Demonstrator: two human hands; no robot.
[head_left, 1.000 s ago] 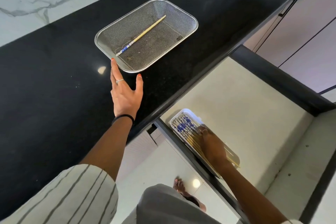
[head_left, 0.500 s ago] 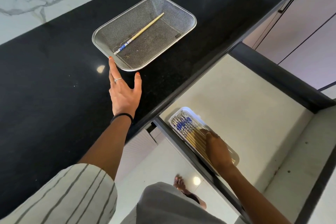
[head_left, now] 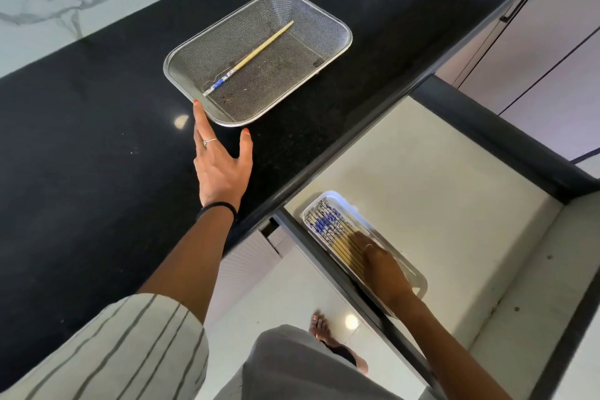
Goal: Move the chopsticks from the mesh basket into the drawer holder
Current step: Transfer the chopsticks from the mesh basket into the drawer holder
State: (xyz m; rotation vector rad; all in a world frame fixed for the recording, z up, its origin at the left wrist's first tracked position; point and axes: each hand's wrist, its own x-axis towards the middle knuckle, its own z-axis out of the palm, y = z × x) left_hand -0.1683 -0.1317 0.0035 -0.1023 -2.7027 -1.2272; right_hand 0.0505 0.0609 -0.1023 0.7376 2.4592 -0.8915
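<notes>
In the upper middle of the frame, one chopstick (head_left: 248, 58) lies diagonally in the mesh basket (head_left: 337, 52) on the black counter (head_left: 81, 140). The left hand (head_left: 222, 169), fingers straight and spread, touches the basket's near corner. At lower right, the right hand (head_left: 383, 266) rests flat-fingered on the chopsticks (head_left: 328, 226) in the white drawer holder (head_left: 418, 282).

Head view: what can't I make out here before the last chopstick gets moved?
- Chopsticks in the white holder: far ends hidden under the right hand; count too fine to tell.
- Right hand's fingertips: whether they press or grip is unclear.
- Left hand at the mesh basket: rim contact uncertain.
- Drawer: right side cut off.
</notes>
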